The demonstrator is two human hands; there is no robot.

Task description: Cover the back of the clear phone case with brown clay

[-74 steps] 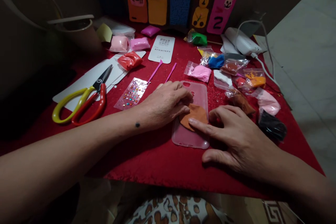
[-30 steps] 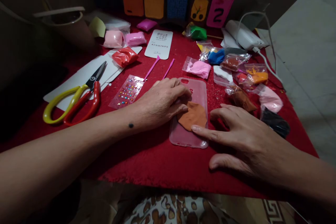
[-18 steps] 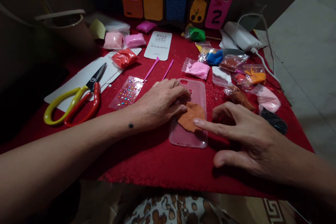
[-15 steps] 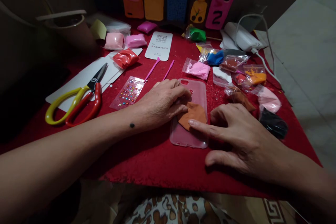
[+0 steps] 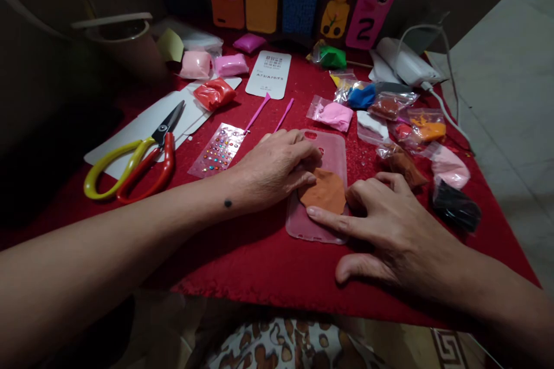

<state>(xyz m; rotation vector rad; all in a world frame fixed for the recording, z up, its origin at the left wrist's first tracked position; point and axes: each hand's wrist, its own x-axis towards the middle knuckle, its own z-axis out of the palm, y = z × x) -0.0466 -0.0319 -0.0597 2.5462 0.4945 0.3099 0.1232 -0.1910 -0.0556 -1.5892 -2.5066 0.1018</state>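
Observation:
A clear phone case [image 5: 318, 232] lies flat on the red cloth. Across its middle is a thin, uneven sheet of orange-brown clay [image 5: 325, 190]. My left hand [image 5: 277, 164] grips the case from the left, fingers bent over its upper part and thumb on the clay's edge. From the right, my right hand [image 5: 385, 230] reaches in with its index finger stretched along the clay's lower edge. Its thumb is spread away over the cloth and the other fingers are bent; nothing is held in it.
Scissors [image 5: 163, 128] with yellow and red handles lie on white card at left. Near them are a gem sticker sheet [image 5: 220, 150] and pink tools [image 5: 258, 110]. Several clay packets, including a black one [image 5: 456, 207], lie at right. A white power bank [image 5: 407, 63] trails a cable.
My right index fingertip has shifted down from the clay's surface to its lower edge. The clay looks somewhat wider. My left hand keeps its hold; the whole view has shifted slightly.

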